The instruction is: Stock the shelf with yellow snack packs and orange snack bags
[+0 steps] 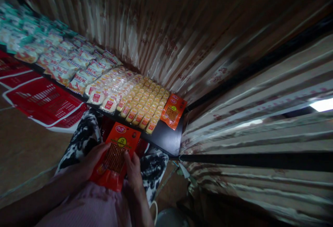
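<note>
An orange-red snack packet [116, 155] with a clear window showing brown strips is held low over my lap. My left hand [96, 154] grips its left edge, and my right hand [133, 166] grips its right edge with the thumb on the front. Just beyond is a dark shelf [170, 140], where a similar orange packet [173, 111] lies at the right end. Beside that packet sit rows of small yellow-wrapped snacks [142, 107], then clear-wrapped round white snacks [108, 95].
White snack bags [62, 69] and green-topped bags [28, 24] fill the shelf's left part. Red shopping baskets [49, 98] stand below it. Corrugated sheeting [156, 26] rises behind, and a black post [255, 160] runs along the right.
</note>
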`<state>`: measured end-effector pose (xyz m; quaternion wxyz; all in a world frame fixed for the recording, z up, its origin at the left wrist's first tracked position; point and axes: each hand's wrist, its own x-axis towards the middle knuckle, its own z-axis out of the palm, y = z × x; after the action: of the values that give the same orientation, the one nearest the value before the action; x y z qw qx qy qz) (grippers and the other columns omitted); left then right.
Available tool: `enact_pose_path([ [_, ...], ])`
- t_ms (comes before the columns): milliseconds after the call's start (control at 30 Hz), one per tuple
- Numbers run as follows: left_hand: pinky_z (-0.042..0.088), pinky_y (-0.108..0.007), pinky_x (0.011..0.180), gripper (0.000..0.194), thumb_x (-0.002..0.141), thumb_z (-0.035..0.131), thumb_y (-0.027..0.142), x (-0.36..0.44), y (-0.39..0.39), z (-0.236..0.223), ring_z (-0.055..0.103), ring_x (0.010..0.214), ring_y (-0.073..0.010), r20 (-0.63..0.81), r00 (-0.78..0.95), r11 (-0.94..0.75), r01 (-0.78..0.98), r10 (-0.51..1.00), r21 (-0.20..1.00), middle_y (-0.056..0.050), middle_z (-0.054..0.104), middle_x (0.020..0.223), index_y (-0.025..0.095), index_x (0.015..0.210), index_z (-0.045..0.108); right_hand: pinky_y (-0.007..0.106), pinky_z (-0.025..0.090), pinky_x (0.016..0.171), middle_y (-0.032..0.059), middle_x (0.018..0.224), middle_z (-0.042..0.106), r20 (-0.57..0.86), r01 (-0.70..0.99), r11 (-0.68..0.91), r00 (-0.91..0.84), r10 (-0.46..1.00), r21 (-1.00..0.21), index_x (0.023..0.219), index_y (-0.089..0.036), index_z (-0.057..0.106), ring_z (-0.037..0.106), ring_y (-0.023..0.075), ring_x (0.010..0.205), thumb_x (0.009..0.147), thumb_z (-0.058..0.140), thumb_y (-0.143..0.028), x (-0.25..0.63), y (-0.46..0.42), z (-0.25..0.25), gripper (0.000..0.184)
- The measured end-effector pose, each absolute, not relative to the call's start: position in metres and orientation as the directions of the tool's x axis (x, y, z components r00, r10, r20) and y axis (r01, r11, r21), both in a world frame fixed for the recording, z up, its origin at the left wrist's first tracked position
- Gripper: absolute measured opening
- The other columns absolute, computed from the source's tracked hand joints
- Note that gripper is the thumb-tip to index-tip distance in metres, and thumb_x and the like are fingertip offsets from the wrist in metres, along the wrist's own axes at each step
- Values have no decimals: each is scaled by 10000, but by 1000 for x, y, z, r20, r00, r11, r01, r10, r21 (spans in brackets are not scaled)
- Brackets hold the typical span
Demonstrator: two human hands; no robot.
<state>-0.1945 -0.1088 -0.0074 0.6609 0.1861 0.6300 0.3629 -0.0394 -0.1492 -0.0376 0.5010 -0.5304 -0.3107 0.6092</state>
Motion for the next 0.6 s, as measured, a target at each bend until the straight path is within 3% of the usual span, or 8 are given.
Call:
enact_pose_path([
  [133, 490, -345, 890, 459, 549, 743, 530, -179, -99, 4, 654, 977, -271, -642, 9, 638, -125, 767, 760, -70, 738, 897, 169, 825, 678, 304, 497, 848, 44, 1016, 705, -320, -349, -262, 117, 940, -900, 1012, -181, 664, 646, 192, 922, 817, 601, -492, -32, -152, -35, 372],
  [300, 520, -327, 809, 494, 598, 685, 596, -148, -89, 12, 679, 900, -260, -591, 181, 612, -92, 786, 785, -68, 743, 874, 167, 843, 671, 290, 513, 786, 30, 975, 714, -338, -415, -219, 239, 910, -883, 983, -193, 651, 658, 186, 866, 797, 618, -497, -16, -153, -31, 358],
  [600, 514, -323, 758, 476, 635, 606, 615, -108, -87, 7, 672, 878, -271, -556, 136, 557, 32, 820, 830, -76, 740, 835, 161, 762, 674, 303, 512, 767, 25, 1026, 712, -391, -577, -151, 317, 864, -803, 1051, -212, 646, 661, 198, 898, 773, 644, -490, 9, -156, -41, 393],
])
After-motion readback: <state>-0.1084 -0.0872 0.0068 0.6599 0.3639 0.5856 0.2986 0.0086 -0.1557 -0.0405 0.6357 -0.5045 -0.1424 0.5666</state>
